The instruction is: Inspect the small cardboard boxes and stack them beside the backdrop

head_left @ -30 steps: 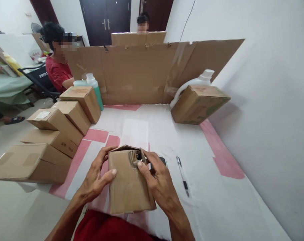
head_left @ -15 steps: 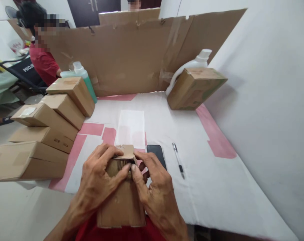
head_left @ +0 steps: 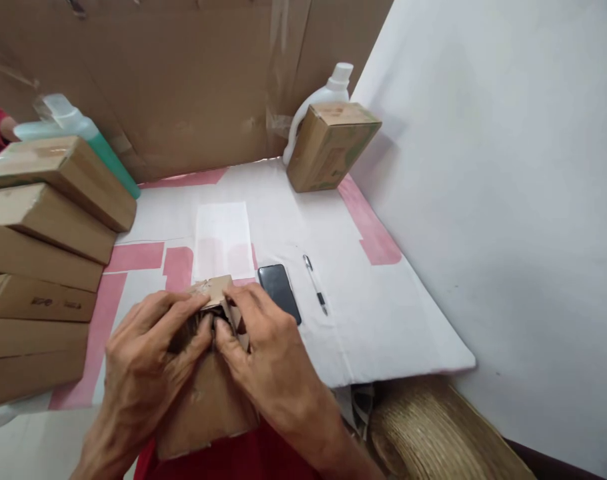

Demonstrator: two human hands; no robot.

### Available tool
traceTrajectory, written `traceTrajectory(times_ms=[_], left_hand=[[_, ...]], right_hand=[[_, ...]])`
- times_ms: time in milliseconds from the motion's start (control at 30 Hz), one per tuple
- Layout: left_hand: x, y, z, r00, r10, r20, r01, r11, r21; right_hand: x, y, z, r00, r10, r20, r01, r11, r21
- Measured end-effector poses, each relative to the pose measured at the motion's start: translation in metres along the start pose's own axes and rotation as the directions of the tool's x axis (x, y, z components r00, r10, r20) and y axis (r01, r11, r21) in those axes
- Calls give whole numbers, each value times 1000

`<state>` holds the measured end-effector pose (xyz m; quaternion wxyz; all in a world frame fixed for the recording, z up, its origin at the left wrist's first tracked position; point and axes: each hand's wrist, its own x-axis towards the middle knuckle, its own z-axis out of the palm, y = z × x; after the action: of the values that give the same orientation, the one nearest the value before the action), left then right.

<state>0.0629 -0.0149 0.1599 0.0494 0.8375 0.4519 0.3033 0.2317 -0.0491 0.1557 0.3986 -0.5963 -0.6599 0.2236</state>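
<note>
White table (head_left: 393, 320), phone (head_left: 279, 292) just right; our left hand (head_left: 143, 357) and right hand (head_left: 266, 360) both clamp the small box (head_left: 208, 407), fingers curled.

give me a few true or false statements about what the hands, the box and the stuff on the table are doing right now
1. Both the left hand and the right hand are on the small cardboard box. True.
2. The phone lies face up with its screen lit. False: its screen is dark.
3. The pen lies on the table just right of the phone. True.
4. The white jug stands in front of the tilted box. False: it stands behind that box, by the cardboard screen.
5. The stacked boxes sit at the table's right edge. False: they sit at its left side.
</note>
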Motion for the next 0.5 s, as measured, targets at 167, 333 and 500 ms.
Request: traceTrajectory(times_ms=[167, 333, 500], left_hand=[[0, 9, 0, 986, 135, 93, -124, 986, -112], [-1, 15, 4, 984, 152, 92, -143, 985, -94], [0, 16, 5, 987, 128, 96, -122, 991, -62]], right_hand=[[4, -1, -24, 990, 5, 140, 23, 981, -192], [2, 2, -23, 989, -92, 118, 122, 954, -274], [0, 6, -14, 976, -179, 127, 215, 896, -389]])
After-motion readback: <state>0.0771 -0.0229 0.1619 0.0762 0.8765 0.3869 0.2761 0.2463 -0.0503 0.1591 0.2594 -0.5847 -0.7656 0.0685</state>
